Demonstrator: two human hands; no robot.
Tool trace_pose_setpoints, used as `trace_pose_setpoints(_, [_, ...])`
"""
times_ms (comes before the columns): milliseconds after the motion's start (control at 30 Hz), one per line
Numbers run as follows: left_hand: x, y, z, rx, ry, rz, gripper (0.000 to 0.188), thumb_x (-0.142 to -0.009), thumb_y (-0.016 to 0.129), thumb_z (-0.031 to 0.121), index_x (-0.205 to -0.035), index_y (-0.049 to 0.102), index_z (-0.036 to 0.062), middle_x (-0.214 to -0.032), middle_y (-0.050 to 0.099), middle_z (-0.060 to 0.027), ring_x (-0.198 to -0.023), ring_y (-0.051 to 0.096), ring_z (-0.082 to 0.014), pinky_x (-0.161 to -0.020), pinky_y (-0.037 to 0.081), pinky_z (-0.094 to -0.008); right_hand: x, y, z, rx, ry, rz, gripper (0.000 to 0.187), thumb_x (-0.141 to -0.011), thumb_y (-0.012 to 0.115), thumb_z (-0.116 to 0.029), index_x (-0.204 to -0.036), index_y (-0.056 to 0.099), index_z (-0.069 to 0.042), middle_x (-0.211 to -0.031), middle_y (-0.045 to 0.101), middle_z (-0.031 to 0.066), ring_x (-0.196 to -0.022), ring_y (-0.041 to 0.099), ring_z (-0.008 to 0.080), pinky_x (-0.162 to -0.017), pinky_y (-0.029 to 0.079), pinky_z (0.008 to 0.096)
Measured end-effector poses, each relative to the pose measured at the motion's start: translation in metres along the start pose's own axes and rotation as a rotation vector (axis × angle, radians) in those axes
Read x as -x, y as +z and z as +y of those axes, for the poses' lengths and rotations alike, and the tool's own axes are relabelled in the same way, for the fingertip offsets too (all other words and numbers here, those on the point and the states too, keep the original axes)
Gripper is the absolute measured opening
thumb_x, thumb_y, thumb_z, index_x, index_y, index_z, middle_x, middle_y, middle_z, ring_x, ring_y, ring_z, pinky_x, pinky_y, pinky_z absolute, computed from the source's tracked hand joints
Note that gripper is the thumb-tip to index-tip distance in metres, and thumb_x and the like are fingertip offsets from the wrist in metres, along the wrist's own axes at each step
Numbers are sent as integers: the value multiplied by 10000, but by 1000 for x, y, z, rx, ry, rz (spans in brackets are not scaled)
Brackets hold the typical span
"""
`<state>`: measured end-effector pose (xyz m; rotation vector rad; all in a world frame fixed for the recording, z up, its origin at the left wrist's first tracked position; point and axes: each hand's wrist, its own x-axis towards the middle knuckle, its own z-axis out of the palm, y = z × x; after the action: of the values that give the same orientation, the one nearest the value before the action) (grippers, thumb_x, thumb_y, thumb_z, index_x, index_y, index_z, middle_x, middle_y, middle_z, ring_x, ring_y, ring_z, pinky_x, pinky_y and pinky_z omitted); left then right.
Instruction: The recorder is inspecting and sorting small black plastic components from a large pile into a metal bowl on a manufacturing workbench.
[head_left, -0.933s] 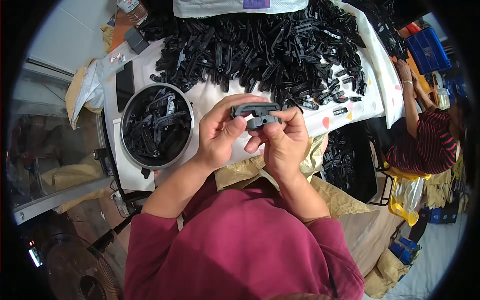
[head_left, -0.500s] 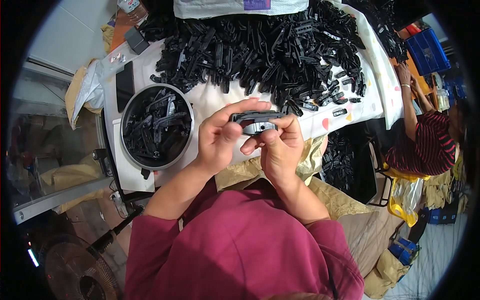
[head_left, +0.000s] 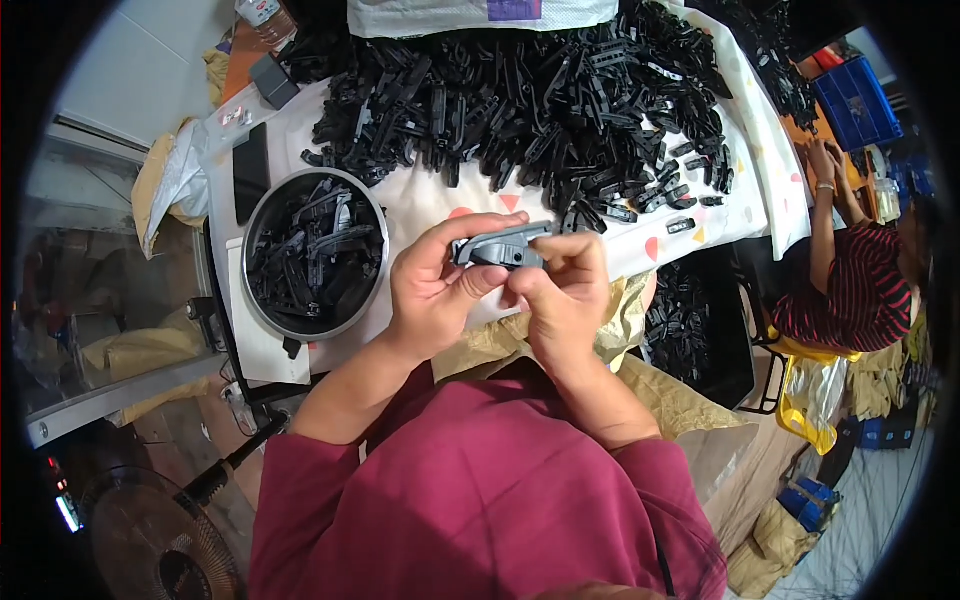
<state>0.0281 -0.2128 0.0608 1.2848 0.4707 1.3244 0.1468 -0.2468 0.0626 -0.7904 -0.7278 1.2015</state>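
Between my two hands, in front of my chest, is a black and grey plastic part (head_left: 503,248), long and narrow with a small dark hole in its side. My left hand (head_left: 432,285) grips its left end, thumb below and fingers behind. The right end is pinched by my right hand (head_left: 566,290), its thumb underneath and index finger bent over the top. Just beyond lies a big heap of similar black plastic parts (head_left: 520,100) on a light patterned cloth (head_left: 420,200). To the left stands a round metal pan (head_left: 378,270) with more of these parts in it.
Behind the heap is a white sack (head_left: 420,20). A black phone-like slab (head_left: 250,170) lies by the pan. At lower right, a black bin (head_left: 735,370) holds more parts. A standing fan (head_left: 165,540) is at lower left. Another person (head_left: 850,280) works at the right.
The plastic part has tilted and turned in my fingers, its right end now higher. My left thumb has moved right beneath it. The other person's hands have shifted slightly nearer.
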Motion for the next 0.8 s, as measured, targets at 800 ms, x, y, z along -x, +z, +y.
trace_pose_setpoints(800, [34,-94,61,-1445,-142,288,434,-809,601,193,-1193,514,9,-819,591,-130,-770,557,-262,-722,439,-348,-8,9,12,893,187,-688,554,-787,669,-115,-1264,404,-16,-1087,557,163,-846,601,170,-660,484,260])
